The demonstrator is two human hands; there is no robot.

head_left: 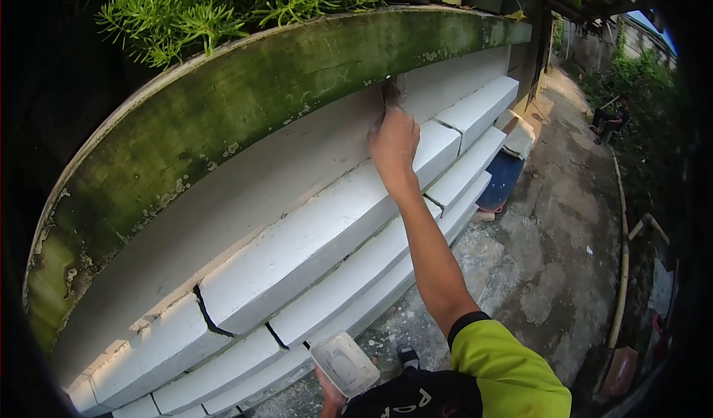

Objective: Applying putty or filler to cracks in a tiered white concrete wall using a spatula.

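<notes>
My right arm reaches up to the pale wall panel [297,158] beneath a mossy green ledge [245,95]. My right hand [396,139] is closed round a small dark hand tool [390,95]. The tool's upper end is at the underside of the ledge; blur and shadow hide whether it is a brush or a scraper. Low in front of my body, my left hand [331,394] grips a rectangular white plastic container [345,364] by its side. Whitish and grey smears coat the inside of the container. Most of the left fingers are hidden beneath it.
White stepped blocks [297,247] with dark gaps jut out below the panel. Green plants [186,24] grow above the ledge. A dark blue object [501,180] leans by the blocks' far end. A concrete path [549,247] runs right, with a bamboo pole [620,269] and a seated person [613,119].
</notes>
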